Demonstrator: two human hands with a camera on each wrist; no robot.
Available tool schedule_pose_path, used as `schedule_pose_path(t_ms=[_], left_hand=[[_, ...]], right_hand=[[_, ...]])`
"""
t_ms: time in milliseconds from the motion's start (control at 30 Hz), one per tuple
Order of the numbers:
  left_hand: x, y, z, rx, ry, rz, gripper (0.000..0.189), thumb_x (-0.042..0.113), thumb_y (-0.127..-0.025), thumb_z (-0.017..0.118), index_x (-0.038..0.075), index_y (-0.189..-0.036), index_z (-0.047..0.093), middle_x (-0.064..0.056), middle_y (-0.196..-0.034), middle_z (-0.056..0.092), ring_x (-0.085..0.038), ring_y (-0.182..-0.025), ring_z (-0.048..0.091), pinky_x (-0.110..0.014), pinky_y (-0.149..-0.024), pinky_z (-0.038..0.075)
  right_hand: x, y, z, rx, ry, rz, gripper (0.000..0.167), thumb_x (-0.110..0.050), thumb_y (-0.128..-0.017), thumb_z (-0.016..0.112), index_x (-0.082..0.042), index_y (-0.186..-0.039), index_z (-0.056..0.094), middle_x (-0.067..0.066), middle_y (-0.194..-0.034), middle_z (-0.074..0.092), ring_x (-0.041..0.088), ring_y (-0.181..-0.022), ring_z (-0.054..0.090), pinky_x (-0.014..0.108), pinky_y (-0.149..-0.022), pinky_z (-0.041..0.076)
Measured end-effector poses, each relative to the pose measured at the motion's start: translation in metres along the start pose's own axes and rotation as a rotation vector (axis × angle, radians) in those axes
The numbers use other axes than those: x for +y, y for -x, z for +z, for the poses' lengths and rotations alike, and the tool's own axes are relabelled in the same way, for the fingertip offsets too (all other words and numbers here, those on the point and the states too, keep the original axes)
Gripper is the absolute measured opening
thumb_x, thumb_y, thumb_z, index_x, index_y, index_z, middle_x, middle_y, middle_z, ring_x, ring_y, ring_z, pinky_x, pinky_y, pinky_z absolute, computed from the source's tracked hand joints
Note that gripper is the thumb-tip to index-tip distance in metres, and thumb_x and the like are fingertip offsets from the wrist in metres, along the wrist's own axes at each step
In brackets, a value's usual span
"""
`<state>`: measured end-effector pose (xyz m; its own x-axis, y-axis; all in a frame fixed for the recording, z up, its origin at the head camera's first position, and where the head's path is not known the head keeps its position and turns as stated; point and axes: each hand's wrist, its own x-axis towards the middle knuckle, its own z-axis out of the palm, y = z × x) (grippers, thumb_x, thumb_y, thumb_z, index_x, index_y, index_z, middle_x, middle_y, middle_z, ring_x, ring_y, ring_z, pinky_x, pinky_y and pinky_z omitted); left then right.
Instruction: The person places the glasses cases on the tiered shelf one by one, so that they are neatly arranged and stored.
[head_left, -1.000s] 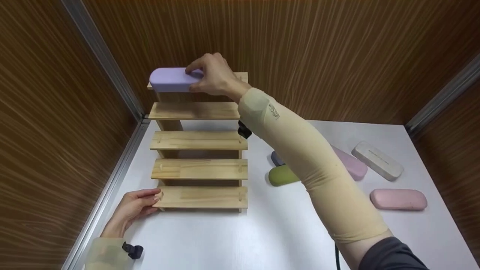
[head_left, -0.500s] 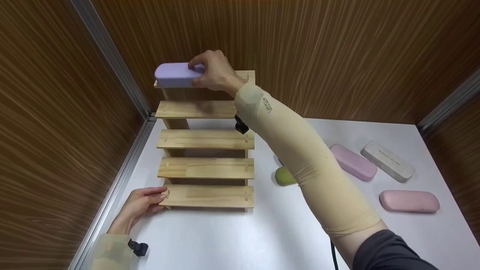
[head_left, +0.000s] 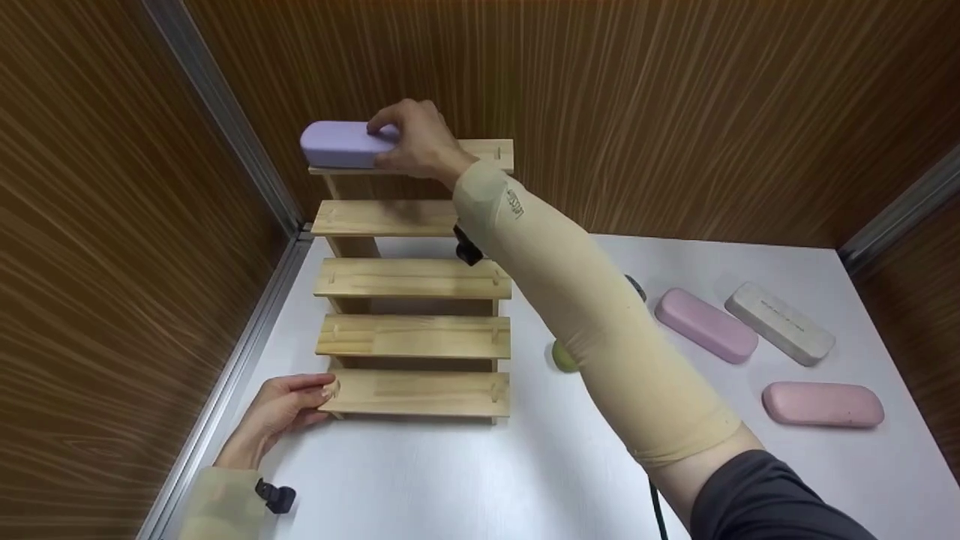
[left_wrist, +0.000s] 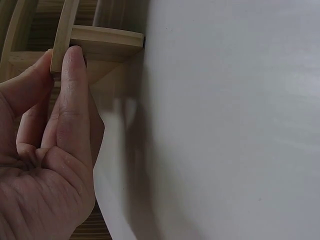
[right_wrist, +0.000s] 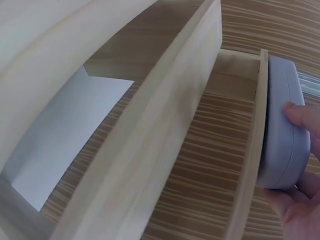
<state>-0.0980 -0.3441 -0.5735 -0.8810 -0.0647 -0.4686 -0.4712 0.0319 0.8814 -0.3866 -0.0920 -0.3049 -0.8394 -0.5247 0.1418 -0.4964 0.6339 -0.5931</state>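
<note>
A lavender glasses case (head_left: 336,145) lies lengthwise along the top board of a five-step wooden display rack (head_left: 420,336). Its left end sticks out slightly past the board's end. My right hand (head_left: 420,141) grips the case's right end, thumb on the near side and fingers over the back. In the right wrist view the case (right_wrist: 286,127) sits right at the top board's face. Down at the lowest step, my left hand (head_left: 281,409) pinches the left end of the board. The left wrist view shows that hand (left_wrist: 55,145) with thumb and fingers on either side of the wood.
To the right on the white table (head_left: 465,480) lie a mauve case (head_left: 706,325), a grey-white case (head_left: 780,322) and a pink case (head_left: 823,404). A green case (head_left: 564,357) and a dark item (head_left: 636,288) are mostly hidden by the right arm. Wood-grain walls (head_left: 675,112) enclose the table.
The lavender case has slid left along the top board with my right hand, its end now past the board's edge. My left hand keeps its hold; the head view has shifted slightly.
</note>
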Motion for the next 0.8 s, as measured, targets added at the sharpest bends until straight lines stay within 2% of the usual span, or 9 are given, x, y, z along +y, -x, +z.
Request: schedule_pose_path(t_ms=[300,633,800], left_hand=[[-0.002,0.003,-0.002,0.007,0.004,0.003,0.044,0.001,-0.103,0.076,-0.007,-0.145,0.07,0.001,-0.117,0.081,-0.01,-0.099,0.078,-0.025,-0.082,0.073],[0.0,0.003,-0.004,-0.003,0.0,-0.012,0.043,0.001,-0.103,0.076,-0.004,-0.145,0.072,0.004,-0.117,0.082,-0.009,-0.099,0.078,-0.025,-0.083,0.073],[0.0,0.001,-0.003,-0.007,-0.002,-0.006,0.044,0.001,-0.103,0.077,-0.005,-0.146,0.071,0.004,-0.115,0.082,-0.008,-0.098,0.078,-0.024,-0.082,0.073]], right_hand=[[-0.004,0.003,0.006,-0.009,-0.02,0.048,0.053,-0.022,-0.096,0.089,-0.029,-0.147,0.076,-0.007,-0.16,0.068,0.013,-0.145,0.06,0.022,-0.125,0.05],[-0.004,0.009,0.005,-0.015,0.038,0.04,0.052,-0.024,-0.101,0.086,-0.032,-0.151,0.073,-0.01,-0.161,0.067,0.013,-0.152,0.055,0.024,-0.131,0.043],[0.001,0.013,0.003,0.001,0.021,-0.006,0.054,-0.022,-0.099,0.089,-0.027,-0.151,0.073,-0.009,-0.162,0.067,0.01,-0.151,0.059,0.02,-0.13,0.045]])
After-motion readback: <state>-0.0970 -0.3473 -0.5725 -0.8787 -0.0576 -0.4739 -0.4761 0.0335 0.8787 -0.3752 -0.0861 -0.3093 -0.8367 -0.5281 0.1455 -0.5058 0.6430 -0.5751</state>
